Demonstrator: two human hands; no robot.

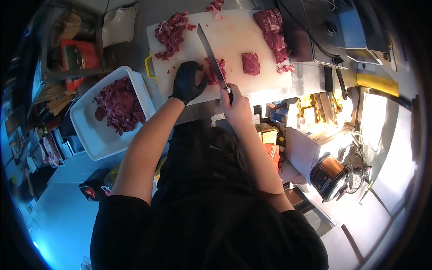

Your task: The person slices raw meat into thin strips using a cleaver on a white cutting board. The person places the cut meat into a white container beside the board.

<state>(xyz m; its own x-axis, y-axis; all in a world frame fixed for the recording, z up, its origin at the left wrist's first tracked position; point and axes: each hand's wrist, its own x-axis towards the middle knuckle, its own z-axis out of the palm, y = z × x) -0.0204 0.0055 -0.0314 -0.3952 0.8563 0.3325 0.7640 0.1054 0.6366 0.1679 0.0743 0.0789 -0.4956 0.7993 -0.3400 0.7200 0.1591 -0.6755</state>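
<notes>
My right hand (237,105) is bare and grips the dark handle of a long kitchen knife (212,55). Its blade slants up and left over small cut pieces of raw red meat (212,75) on a white cutting board (226,40). Just left of those pieces is my left hand (189,80) in a black glove, thumb and fingers curved apart with bare board showing between them. A single block of meat (251,63) lies right of the knife. Farther right, a larger piece of meat (272,35) rests along the board's edge. Sliced meat (171,33) is heaped at the upper left.
A white plastic tub (82,126) holding cut meat (119,104) stands by my left forearm. The board has a yellow handle (149,69). Bundles of wooden skewers (59,98) are at far left, near a white dish (119,25). A steel appliance (300,32) borders the right.
</notes>
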